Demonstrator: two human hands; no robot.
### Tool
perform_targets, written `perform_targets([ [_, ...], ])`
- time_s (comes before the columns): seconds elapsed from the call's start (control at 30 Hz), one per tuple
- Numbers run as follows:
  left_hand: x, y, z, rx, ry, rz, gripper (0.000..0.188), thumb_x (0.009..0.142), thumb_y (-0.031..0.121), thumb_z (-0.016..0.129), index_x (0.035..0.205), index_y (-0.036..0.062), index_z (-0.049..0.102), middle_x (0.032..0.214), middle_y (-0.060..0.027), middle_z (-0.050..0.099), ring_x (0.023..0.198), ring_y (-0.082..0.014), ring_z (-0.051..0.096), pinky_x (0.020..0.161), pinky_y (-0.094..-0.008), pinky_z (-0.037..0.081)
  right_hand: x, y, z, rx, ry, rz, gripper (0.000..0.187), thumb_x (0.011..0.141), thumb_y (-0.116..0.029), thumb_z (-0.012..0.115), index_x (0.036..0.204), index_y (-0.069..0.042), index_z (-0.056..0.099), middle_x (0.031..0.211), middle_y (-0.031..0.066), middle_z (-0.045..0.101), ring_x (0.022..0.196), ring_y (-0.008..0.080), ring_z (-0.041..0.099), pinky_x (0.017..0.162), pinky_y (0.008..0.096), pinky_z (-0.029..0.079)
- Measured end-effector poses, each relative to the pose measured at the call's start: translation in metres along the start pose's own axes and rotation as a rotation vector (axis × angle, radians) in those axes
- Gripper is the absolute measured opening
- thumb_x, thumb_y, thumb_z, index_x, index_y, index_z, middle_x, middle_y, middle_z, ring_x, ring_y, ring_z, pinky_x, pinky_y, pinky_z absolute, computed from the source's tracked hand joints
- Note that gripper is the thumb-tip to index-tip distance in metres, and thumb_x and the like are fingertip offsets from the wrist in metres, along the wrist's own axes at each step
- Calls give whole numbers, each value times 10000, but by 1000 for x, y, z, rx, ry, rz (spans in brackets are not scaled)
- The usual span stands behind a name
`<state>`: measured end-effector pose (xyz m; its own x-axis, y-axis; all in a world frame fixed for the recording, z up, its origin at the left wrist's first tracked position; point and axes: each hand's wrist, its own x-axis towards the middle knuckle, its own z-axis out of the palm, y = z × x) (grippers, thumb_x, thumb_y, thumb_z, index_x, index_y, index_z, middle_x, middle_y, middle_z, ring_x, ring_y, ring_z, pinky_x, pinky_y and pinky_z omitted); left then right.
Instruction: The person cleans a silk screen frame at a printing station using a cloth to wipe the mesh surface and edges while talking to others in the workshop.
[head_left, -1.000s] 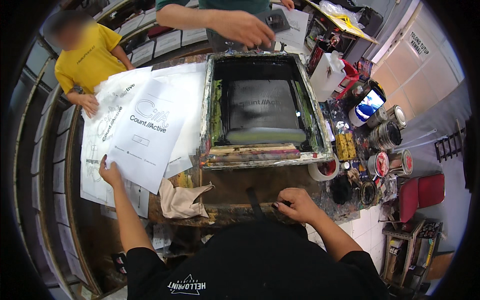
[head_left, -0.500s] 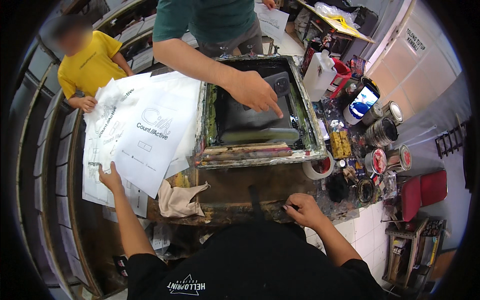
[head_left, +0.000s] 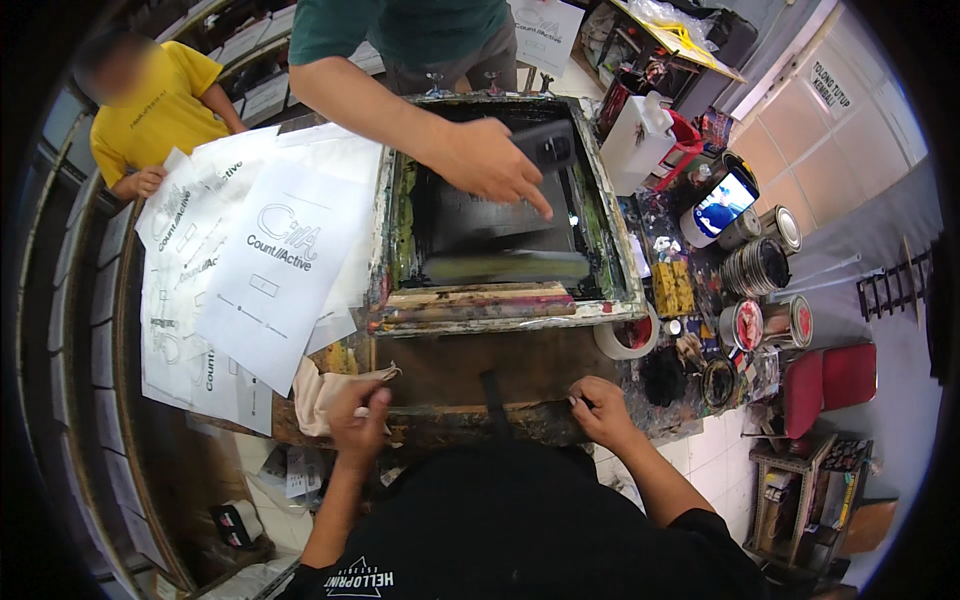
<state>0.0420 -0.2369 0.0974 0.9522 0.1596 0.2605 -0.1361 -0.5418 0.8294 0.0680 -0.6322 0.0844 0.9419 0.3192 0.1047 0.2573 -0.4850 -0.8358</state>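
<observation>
My left hand (head_left: 359, 420) is above the near edge of the workbench, in front of a crumpled beige cloth (head_left: 318, 392). It is blurred by motion, with thumb and fingers apart and nothing seen in them. My right hand (head_left: 603, 412) is at the bench edge, its fingers curled closed; whether they hold something is hidden. Beyond them lies a screen printing frame (head_left: 384, 262) with dark ink inside and wooden bars (head_left: 480, 302) along its near side. A co-worker's hand (head_left: 492, 163) points over the screen beside a dark phone (head_left: 552, 150).
Printed paper sheets (head_left: 262, 255) cover the bench's left side, where another person's hand (head_left: 150, 181) touches them. Right of the frame are a tape roll (head_left: 612, 345), a lit phone (head_left: 720, 208), a white jug (head_left: 635, 145) and several ink cans (head_left: 757, 267). Shelves stand far left.
My left hand has left the paper sheets and moved right to the cloth. My right hand stays near the bench edge. The co-worker's hand has shifted slightly over the screen.
</observation>
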Motion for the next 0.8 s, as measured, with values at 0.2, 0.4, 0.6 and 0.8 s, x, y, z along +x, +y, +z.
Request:
perform_targets([
  [0.2,-20,-4,45,-47,-193,-19,172,892,142,784,977,0,738,817,-131,672,688,-263,649,625,-354,496,-11,24,6,-11,92,23,167,880,-168,651,858,-11,602,828,156,625,788,375,633,711,419,505],
  [0.4,-17,-5,49,101,-207,64,226,867,201,821,966,18,733,752,-93,625,594,-231,609,560,-363,475,-13,34,8,-24,65,-79,405,894,-425,591,867,-21,601,860,158,637,802,381,646,724,432,514],
  [0.6,-17,-2,50,90,-218,14,261,850,229,841,970,24,732,741,-83,614,566,-210,598,544,-353,466,-11,32,8,-43,66,-85,494,917,-506,562,858,-17,597,855,160,638,787,383,648,714,439,511],
  [0.8,-17,-2,50,108,-201,40,281,844,243,849,977,25,733,733,-78,606,558,-209,593,535,-346,460,-11,33,8,-36,65,-90,512,917,-524,564,859,-16,596,847,159,632,774,385,644,699,439,505],
])
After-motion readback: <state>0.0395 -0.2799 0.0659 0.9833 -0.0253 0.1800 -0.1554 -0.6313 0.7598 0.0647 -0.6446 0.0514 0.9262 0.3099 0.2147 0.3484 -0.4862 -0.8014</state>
